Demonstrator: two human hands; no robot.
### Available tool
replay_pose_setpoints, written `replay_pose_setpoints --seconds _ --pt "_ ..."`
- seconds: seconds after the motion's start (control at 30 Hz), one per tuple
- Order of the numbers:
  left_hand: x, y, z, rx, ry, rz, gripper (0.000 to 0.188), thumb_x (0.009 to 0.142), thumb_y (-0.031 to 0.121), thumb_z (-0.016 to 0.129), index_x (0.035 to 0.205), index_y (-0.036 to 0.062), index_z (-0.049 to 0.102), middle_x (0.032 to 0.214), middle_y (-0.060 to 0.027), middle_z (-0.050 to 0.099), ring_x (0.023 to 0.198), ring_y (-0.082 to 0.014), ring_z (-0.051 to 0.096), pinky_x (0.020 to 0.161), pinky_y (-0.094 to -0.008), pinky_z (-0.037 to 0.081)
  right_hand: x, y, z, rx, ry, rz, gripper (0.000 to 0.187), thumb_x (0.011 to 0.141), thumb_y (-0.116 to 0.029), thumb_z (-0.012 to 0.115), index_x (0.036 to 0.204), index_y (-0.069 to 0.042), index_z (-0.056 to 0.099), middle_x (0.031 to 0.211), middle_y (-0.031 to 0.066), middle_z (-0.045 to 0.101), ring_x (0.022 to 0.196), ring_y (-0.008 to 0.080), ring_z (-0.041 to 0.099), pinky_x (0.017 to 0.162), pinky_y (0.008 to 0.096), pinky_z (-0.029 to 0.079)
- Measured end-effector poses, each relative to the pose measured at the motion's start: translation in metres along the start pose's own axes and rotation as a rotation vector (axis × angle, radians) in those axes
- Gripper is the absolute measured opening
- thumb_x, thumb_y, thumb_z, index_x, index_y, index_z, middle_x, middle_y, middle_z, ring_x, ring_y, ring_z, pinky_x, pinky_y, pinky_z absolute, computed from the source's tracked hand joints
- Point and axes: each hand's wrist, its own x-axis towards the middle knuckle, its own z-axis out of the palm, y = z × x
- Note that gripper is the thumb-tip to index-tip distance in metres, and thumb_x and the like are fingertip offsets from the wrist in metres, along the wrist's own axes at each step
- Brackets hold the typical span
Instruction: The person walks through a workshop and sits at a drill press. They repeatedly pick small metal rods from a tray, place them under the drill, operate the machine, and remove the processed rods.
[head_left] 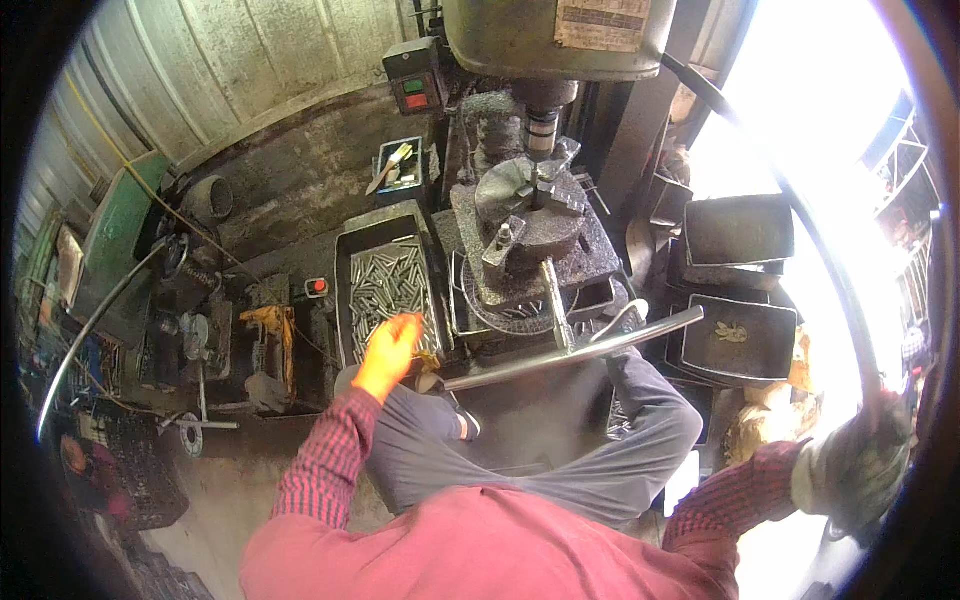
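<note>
Cramped metal workshop, corrugated walls, grime everywhere, and a big drill press (545,60) dead ahead of the seated person. Left hand (388,352) is in an orange glove, fingers curled loosely over the near edge of a long metal tray (345,290) full of short steel pins (388,285). Whether it's actually pinching a pin is hard to say, as the glove is blown out by the light. Right hand (858,465), in a grey work glove, is closed around the long curved feed lever (800,220) that arcs up to the machine head, way off to the person's right.

Just beyond the left hand and a bit to the right sits a three-jaw chuck (530,205) on the machine table, under the spindle. A bent flat bar (580,350) runs across the knees between the two hands.

To do this bit well, it looks smart to pick one pin cleanly off the top rather than rake the pile, and keep the lever hand steady and parked until the left hand is clear of the chuck.

Counts: one tray of pins (dozens, too many to count), one chuck, one lever, one small blue box (400,165) with a brush beyond the tray, and at least three dark empty-ish pans (738,228) stacked between the chuck and the right hand.
</note>
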Motion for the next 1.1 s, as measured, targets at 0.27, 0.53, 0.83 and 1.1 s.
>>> replay_pose_setpoints --seconds 0.27,0.53,0.83,1.1 --pt "-0.076 -0.016 0.072 -0.304 -0.2 -0.336 0.033 0.112 0.032 0.054 0.115 0.0024 0.069 0.102 -0.0067 0.072 0.085 -0.0148 0.067 0.079 -0.031 0.056 -0.059 -0.004 0.011 -0.182 -0.143 -0.033 0.05 0.102 -0.059 0.048 0.095 -0.012 0.061 0.079 -0.0009 0.059 0.073 0.0146 0.061 0.08 0.0349 0.049" --pt "-0.073 -0.015 0.093 -0.804 0.018 -0.519 0.05 0.105 0.058 0.058 0.099 0.0088 0.064 0.079 -0.0031 0.066 0.065 -0.0127 0.061 0.058 -0.0284 0.049 -0.069 -0.006 0.005 -0.264 -0.247 -0.066 0.044 0.099 -0.056 0.052 0.087 -0.014 0.055 0.074 -0.0021 0.053 0.077 0.0124 0.058 0.088 0.0385 0.043" --pt "-0.069 -0.027 0.106 -0.952 0.008 -0.497 0.08 0.1 0.076 0.048 0.11 0.0013 0.075 0.073 -0.0037 0.064 0.062 -0.016 0.059 0.06 -0.0293 0.05 -0.079 -0.011 0.007 -2.069 -0.121 -0.932 0.041 0.096 -0.053 0.056 0.078 -0.016 0.049 0.069 -0.0036 0.046 0.082 0.0099 0.055 0.097 0.0425 0.037" --pt "-0.056 -0.022 0.107 -1.196 0.079 -0.633 0.085 0.099 0.076 0.049 0.114 -0.003 0.075 0.087 -0.0109 0.071 0.079 -0.0277 0.067 0.067 -0.0397 0.056 -0.074 -0.011 -0.007 -2.441 -0.027 -1.491 0.042 0.093 -0.049 0.06 0.069 -0.019 0.044 0.065 -0.0048 0.04 0.087 0.0077 0.052 0.104 0.046 0.031"
